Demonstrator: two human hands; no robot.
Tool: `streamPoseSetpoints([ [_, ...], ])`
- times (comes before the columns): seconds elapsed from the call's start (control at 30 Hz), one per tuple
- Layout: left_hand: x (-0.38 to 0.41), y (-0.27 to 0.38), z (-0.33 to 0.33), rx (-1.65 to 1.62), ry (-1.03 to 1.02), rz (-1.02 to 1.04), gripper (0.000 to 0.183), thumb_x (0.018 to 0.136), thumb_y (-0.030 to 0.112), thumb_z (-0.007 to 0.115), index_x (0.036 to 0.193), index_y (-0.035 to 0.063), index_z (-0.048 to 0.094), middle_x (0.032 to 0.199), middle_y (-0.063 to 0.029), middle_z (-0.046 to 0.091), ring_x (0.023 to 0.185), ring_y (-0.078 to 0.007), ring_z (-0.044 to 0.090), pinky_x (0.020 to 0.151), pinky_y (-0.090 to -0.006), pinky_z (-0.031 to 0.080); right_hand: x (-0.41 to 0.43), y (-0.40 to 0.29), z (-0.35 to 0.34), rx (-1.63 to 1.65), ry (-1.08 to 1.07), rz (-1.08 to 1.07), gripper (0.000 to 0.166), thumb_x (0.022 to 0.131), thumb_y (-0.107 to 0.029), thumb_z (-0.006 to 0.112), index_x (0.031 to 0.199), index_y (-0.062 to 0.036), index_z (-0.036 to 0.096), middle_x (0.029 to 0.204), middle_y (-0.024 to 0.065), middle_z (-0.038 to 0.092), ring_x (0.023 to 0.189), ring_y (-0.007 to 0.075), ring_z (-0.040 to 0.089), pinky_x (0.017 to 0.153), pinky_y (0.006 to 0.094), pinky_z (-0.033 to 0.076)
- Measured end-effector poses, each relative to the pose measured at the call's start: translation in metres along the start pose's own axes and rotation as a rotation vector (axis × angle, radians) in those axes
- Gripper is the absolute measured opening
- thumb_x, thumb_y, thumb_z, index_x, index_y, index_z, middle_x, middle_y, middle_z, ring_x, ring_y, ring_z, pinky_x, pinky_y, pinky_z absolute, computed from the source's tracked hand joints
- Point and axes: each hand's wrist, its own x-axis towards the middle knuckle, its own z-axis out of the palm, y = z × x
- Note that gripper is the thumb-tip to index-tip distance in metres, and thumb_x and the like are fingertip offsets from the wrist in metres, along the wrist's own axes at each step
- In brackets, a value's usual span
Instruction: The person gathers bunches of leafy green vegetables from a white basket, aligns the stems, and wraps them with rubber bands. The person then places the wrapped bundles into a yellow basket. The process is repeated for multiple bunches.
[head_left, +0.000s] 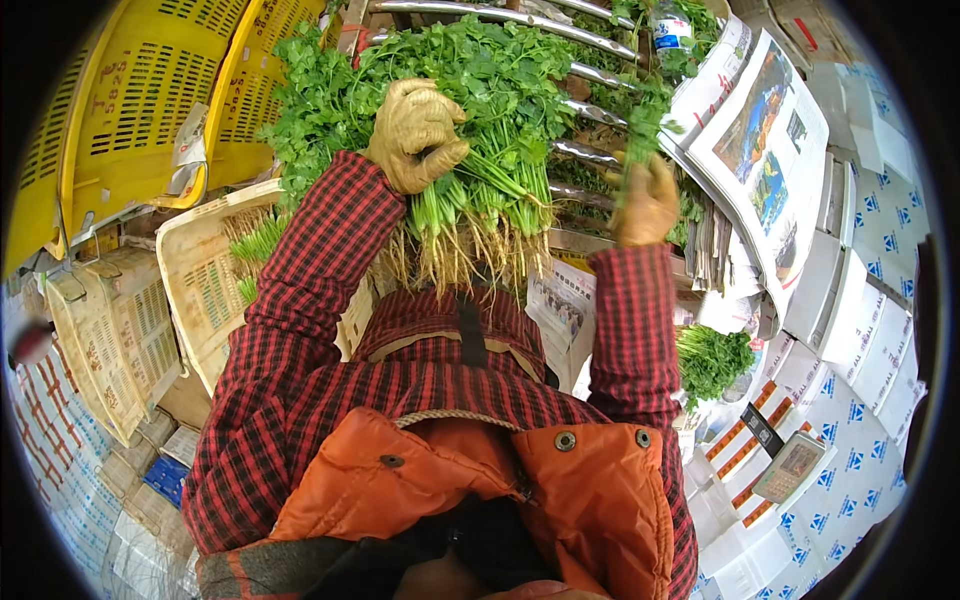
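A thick pile of coriander (480, 90) lies before me, leaves away from me and pale roots towards my body. My left hand (420, 139), in a soiled yellowish glove, rests over the pile's left part. Its fingers are curled, with a gap between thumb and forefinger and nothing visible in it. Several loose stalks (502, 180) lie just right of the thumb. Off to the right, my gloved right hand (649, 199) is closed around a small sprig of greens (643, 131). Motion blurs both hand and sprig.
Shiny metal bars (592, 154) lie under the greens. A plastic bottle (670, 34) and stacked newspapers (765, 150) are at right. Yellow crates (150, 97) and a cream crate (202, 270) stand left. More greens (712, 360) and a scale (789, 465) are lower right.
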Motion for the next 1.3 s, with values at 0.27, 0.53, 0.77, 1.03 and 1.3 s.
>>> streamPoseSetpoints([
  [0.27,0.031,0.02,-0.028,0.097,-0.092,0.069,0.025,0.091,0.034,0.061,0.074,0.016,0.059,0.091,0.0007,0.066,0.103,-0.0222,0.062,0.1,-0.0488,0.036,-0.013,-0.048,0.019,-1.116,-0.225,-0.368,0.049,0.082,-0.016,0.072,0.128,-0.004,0.057,0.116,0.0169,0.066,0.108,0.0265,0.063,0.1,0.0359,0.047],
  [0.53,0.079,-0.015,0.047,-0.215,-0.263,0.164,0.028,0.095,0.033,0.053,0.105,0.013,0.069,0.114,-0.0054,0.068,0.113,-0.0242,0.06,0.097,-0.0429,0.041,-0.004,-0.039,0.072,-1.218,-0.475,-1.135,0.018,0.081,-0.009,0.058,0.096,-0.0099,0.068,0.082,0.01,0.068,0.072,0.0287,0.066,0.064,0.0402,0.055],
  [0.77,0.062,-0.038,0.062,-0.229,-0.371,0.066,0.032,0.096,0.035,0.052,0.11,0.011,0.069,0.116,-0.01,0.067,0.117,-0.0276,0.057,0.1,-0.0432,0.042,-0.089,0.08,-0.043,-0.951,-1.224,-0.883,0.012,0.081,-0.014,0.058,0.074,-0.0113,0.067,0.067,0.0094,0.063,0.06,0.0258,0.061,0.057,0.0391,0.053],
  [1.03,0.063,-0.036,0.06,-0.231,-0.414,0.019,0.031,0.096,0.035,0.053,0.11,0.0114,0.069,0.116,-0.0075,0.066,0.116,-0.0255,0.058,0.099,-0.0421,0.042,-0.066,-0.053,-0.011,-0.522,-0.706,-0.89,0.033,0.077,-0.012,0.074,0.109,-0.004,0.068,0.078,0.0116,0.068,0.067,0.0256,0.066,0.064,0.0377,0.055],
  [1.3,0.057,-0.052,0.076,-0.615,-0.331,-0.151,0.047,0.095,0.053,0.048,0.113,0.0163,0.07,0.115,-0.0095,0.068,0.112,-0.0251,0.061,0.099,-0.0414,0.048,-0.066,0.001,0.066,-1.001,-0.733,-0.863,0.004,0.078,-0.008,0.061,0.074,-0.0064,0.06,0.059,0.0102,0.057,0.054,0.0289,0.059,0.049,0.0431,0.047],
])
